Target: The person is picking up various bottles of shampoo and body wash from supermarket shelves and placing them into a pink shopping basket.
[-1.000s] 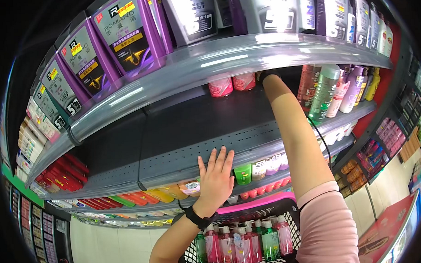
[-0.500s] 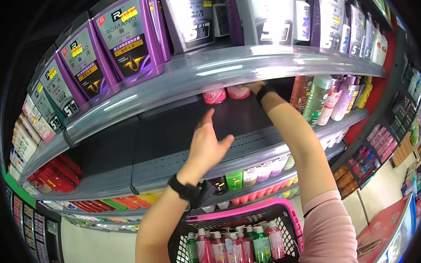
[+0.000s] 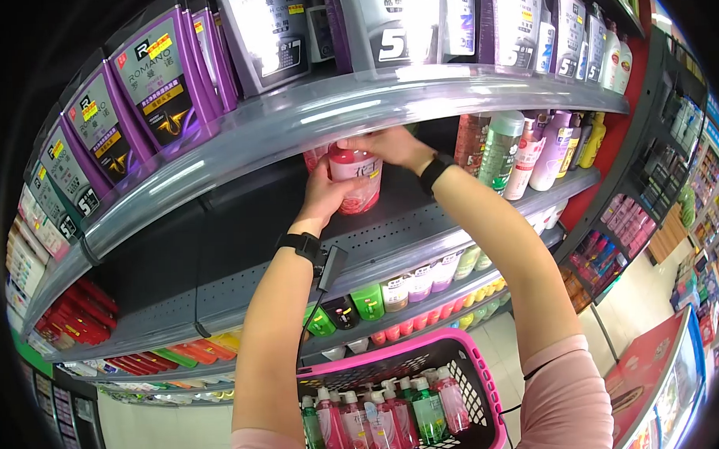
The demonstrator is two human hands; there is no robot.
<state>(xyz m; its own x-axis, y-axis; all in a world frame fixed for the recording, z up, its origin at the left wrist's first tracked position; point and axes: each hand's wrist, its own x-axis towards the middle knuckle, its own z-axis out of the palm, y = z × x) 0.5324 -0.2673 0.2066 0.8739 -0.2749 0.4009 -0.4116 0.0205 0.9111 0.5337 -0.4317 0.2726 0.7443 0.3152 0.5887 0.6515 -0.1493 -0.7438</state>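
A pink pump bottle point(image 3: 362, 197) with a pale label is upright over the middle shelf, its top hidden under the upper shelf's edge. My left hand point(image 3: 325, 195) grips its lower left side, thumb across the label. My right hand point(image 3: 396, 148) holds it near the neck from the upper right. Another pink bottle point(image 3: 315, 157) stands behind it on the left, partly hidden. Below my arms, a black basket with a pink rim point(image 3: 475, 355) holds several pink and green pump bottles point(image 3: 429, 412).
Large purple and grey shampoo bottles point(image 3: 152, 81) line the upper shelf, whose clear front rail point(image 3: 292, 120) curves above my hands. Coloured bottles point(image 3: 506, 152) stand at the right of the middle shelf point(image 3: 241, 229). Red packs point(image 3: 76, 309) lie at its left end.
My right hand has drawn a pink bottle forward and left from the back of the shelf. My left hand has moved up and closed on it. The view has shifted slightly.
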